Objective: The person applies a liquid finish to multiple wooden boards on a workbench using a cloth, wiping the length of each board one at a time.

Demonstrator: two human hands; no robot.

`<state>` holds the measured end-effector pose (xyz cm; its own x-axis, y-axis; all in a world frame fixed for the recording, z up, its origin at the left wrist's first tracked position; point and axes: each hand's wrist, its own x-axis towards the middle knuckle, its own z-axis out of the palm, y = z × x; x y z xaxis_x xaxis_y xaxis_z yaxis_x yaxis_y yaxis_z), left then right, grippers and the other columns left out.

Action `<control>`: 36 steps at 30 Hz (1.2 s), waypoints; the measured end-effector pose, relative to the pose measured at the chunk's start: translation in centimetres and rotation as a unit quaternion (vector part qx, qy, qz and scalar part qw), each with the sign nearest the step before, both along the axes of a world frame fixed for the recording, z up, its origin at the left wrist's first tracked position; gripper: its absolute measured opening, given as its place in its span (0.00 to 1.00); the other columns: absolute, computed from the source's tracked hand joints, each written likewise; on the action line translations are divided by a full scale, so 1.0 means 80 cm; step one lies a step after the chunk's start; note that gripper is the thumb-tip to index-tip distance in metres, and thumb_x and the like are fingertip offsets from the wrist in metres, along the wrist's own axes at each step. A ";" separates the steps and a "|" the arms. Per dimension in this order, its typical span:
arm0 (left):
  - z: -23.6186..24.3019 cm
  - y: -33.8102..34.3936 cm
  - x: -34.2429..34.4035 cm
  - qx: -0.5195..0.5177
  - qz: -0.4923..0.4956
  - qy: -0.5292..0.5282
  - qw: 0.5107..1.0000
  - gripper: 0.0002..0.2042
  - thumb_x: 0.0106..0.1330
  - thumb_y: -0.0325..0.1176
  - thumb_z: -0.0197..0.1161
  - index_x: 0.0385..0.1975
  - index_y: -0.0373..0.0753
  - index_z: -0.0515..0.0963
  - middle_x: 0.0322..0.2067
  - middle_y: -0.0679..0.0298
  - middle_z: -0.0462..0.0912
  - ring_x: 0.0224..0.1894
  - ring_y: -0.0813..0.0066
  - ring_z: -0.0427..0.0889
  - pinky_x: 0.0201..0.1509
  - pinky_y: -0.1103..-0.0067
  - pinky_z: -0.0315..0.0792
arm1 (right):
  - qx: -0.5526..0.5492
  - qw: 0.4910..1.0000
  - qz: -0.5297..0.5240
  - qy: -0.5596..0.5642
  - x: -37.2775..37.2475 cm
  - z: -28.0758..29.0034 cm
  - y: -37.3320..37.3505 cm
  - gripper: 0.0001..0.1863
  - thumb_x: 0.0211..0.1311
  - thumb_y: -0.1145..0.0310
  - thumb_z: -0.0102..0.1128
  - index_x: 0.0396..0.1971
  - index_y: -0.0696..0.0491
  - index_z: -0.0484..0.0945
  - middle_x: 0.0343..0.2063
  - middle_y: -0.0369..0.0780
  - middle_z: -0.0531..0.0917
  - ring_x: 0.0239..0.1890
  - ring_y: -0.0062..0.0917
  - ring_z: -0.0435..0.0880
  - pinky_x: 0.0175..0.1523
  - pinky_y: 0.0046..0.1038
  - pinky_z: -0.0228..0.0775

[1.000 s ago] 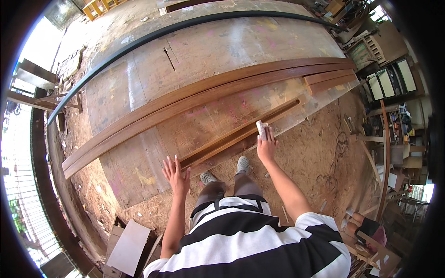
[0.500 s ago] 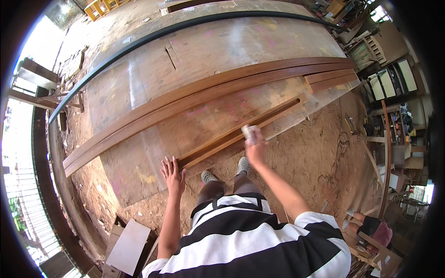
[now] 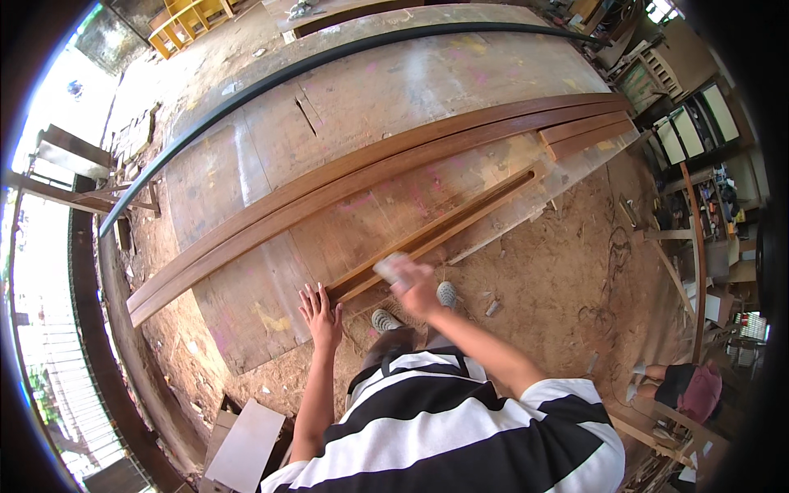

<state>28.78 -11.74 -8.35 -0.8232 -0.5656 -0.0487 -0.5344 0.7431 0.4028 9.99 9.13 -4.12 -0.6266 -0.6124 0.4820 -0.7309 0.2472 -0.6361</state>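
Note:
A long reddish wooden piece with a groove along it [image 3: 472, 212] lies diagonally on the near part of a paint-stained plywood work surface [image 3: 234, 296]. My left hand [image 3: 322, 319] rests at its lower left end, fingers spread and open. Blurred by motion, my right hand [image 3: 415, 289] is closed on a pale block [image 3: 388, 267] over the grooved piece, a little right of my left hand. Long brown boards [image 3: 345, 172] lie side by side just beyond it, with shorter boards [image 3: 585, 135] at the right end.
A long dark strip [image 3: 345, 45] curves across the back of the surface. A yellow shelf frame [image 3: 185, 25] stands behind. Cut panels [image 3: 242, 444] lie at lower left. A crouching co-worker [image 3: 690, 386] is at lower right among timber and cluttered shelves [image 3: 723, 197].
My right hand has moved left and down along the grooved piece with the pale block. My left hand stays at the left end. The co-worker has shifted slightly rightward in view.

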 end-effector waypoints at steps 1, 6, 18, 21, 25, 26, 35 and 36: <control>0.001 0.001 0.002 -0.002 0.006 -0.002 1.000 0.36 0.74 0.47 0.57 0.78 0.45 0.53 0.79 0.51 0.42 0.81 0.46 0.35 0.78 0.48 0.35 | 0.063 0.993 -0.092 0.048 -0.031 -0.006 0.026 0.27 0.57 0.68 0.61 0.59 0.44 0.76 0.51 0.38 0.80 0.52 0.35 0.83 0.43 0.42 0.74; -0.002 0.011 -0.012 0.018 -0.014 0.003 1.000 0.36 0.74 0.45 0.57 0.78 0.46 0.51 0.80 0.52 0.39 0.81 0.47 0.33 0.79 0.49 0.35 | 0.320 0.902 -0.290 0.021 -0.127 -0.058 0.142 0.31 0.73 0.65 0.52 0.74 0.45 0.60 0.71 0.43 0.67 0.75 0.37 0.61 0.66 0.57 0.56; 0.006 0.005 0.004 0.017 0.010 -0.025 0.999 0.36 0.74 0.46 0.57 0.78 0.46 0.51 0.80 0.52 0.40 0.81 0.48 0.33 0.79 0.48 0.34 | 0.101 0.993 0.039 -0.045 0.020 -0.006 -0.008 0.31 0.64 0.66 0.57 0.69 0.38 0.70 0.59 0.35 0.76 0.61 0.31 0.74 0.59 0.48 0.65; 0.009 0.009 -0.007 0.009 0.002 -0.012 1.000 0.36 0.74 0.48 0.56 0.78 0.46 0.52 0.79 0.51 0.42 0.81 0.46 0.35 0.79 0.48 0.34 | 0.169 0.961 -0.220 0.022 -0.086 -0.039 0.082 0.32 0.66 0.65 0.56 0.71 0.46 0.65 0.61 0.42 0.74 0.58 0.40 0.78 0.55 0.52 0.68; 0.015 0.007 -0.001 0.017 0.011 -0.015 1.000 0.36 0.74 0.47 0.56 0.78 0.45 0.52 0.79 0.51 0.43 0.81 0.47 0.35 0.79 0.48 0.33 | 0.276 0.931 -0.238 0.020 -0.102 -0.056 0.099 0.35 0.67 0.66 0.57 0.74 0.49 0.59 0.69 0.47 0.68 0.65 0.43 0.74 0.58 0.53 0.66; 0.016 0.015 -0.016 0.025 -0.003 -0.001 1.000 0.36 0.74 0.47 0.57 0.78 0.45 0.52 0.79 0.51 0.43 0.81 0.47 0.35 0.79 0.48 0.33 | 0.213 0.951 -0.221 0.031 -0.087 -0.078 0.100 0.36 0.65 0.66 0.58 0.73 0.49 0.61 0.69 0.49 0.68 0.65 0.43 0.74 0.57 0.53 0.66; 0.004 0.000 0.004 -0.004 0.008 -0.020 1.000 0.36 0.74 0.45 0.57 0.78 0.45 0.52 0.79 0.51 0.42 0.81 0.47 0.35 0.78 0.47 0.35 | 0.186 0.977 0.088 0.053 0.080 -0.030 -0.020 0.29 0.63 0.67 0.63 0.66 0.45 0.72 0.69 0.38 0.70 0.75 0.33 0.62 0.68 0.55 0.58; 0.007 0.008 -0.003 0.008 0.001 -0.016 1.000 0.36 0.74 0.45 0.57 0.78 0.45 0.51 0.79 0.51 0.40 0.81 0.47 0.34 0.78 0.47 0.35 | 0.133 0.991 0.028 -0.005 0.047 -0.047 0.004 0.32 0.62 0.67 0.63 0.67 0.44 0.70 0.67 0.39 0.71 0.72 0.35 0.65 0.67 0.54 0.59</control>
